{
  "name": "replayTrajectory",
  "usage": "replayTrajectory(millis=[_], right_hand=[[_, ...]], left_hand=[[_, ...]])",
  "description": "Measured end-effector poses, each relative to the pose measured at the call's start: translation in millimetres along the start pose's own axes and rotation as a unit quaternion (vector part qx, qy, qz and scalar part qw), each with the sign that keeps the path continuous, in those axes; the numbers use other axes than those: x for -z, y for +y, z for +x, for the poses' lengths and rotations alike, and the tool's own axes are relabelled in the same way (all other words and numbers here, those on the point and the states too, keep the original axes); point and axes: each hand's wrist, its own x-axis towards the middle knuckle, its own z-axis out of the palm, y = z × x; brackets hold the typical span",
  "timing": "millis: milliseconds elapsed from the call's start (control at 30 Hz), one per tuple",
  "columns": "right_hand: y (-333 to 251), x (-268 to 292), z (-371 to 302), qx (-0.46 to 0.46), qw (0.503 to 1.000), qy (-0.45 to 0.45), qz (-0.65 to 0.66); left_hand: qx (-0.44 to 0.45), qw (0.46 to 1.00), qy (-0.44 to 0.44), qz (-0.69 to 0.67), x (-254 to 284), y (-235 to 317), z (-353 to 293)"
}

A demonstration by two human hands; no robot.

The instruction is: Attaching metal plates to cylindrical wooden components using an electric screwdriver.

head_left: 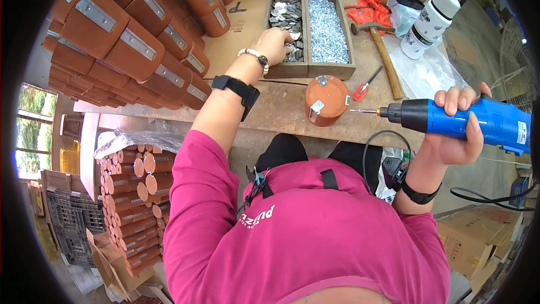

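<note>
My left hand (274,45) reaches into the left wooden tray (287,71), its fingers pinched on a small metal plate (294,36) above a heap of similar pieces. Beside it, the right tray (332,71) is filled with small silvery screws (328,28). My right hand (458,118) grips a blue electric screwdriver (489,125), its bit pointing left. Just off the bit's tip, a reddish-brown cylinder (331,94) sits at the table's near edge. Small metal brackets are on its top and side; the bit and the cylinder look apart.
Stacked reddish-brown cylinders (101,22) with metal strips rise at the left. To the right lie a red-handled screwdriver (363,87), a hammer (388,62), a white bottle (430,25) and a red plastic bag (374,8). A black cord (371,146) loops below the power tool.
</note>
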Motion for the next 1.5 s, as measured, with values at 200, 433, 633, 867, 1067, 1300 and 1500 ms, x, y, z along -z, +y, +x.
replayTrajectory(millis=[200,433,633,867,1067,1300,1500], right_hand=[[-3.4,-0.1,-1.3,-0.003,1.0,0.013,-0.009],[-4.1,1.3,-1.6,0.002,1.0,0.022,0.002],[-9.2,-0.1,-1.1,0.008,0.999,0.019,-0.03],[-13.5,0.3,-4.5,0.026,1.0,-0.003,-0.002],[-19.9,-3.1,-7.8,0.02,0.999,0.025,-0.042],[-15.5,0.6,-7.9,0.018,1.0,0.009,0.004],[-15.2,-0.6,-10.4,0.009,1.0,0.015,-0.005]], left_hand=[[-0.035,0.996,0.043,0.072,-8.3,-13.6,10.3],[-0.014,0.999,0.037,-0.019,19.3,29.0,-8.6],[-0.136,0.989,0.047,-0.036,28.1,104.1,-46.0],[-0.18,0.976,0.075,0.092,-14.2,128.9,-68.3],[-0.157,0.979,0.131,-0.026,-11.6,131.6,-86.5],[-0.235,0.967,0.099,0.027,-8.4,96.3,-94.9],[-0.293,0.956,0.022,0.024,12.6,77.5,-97.8]])
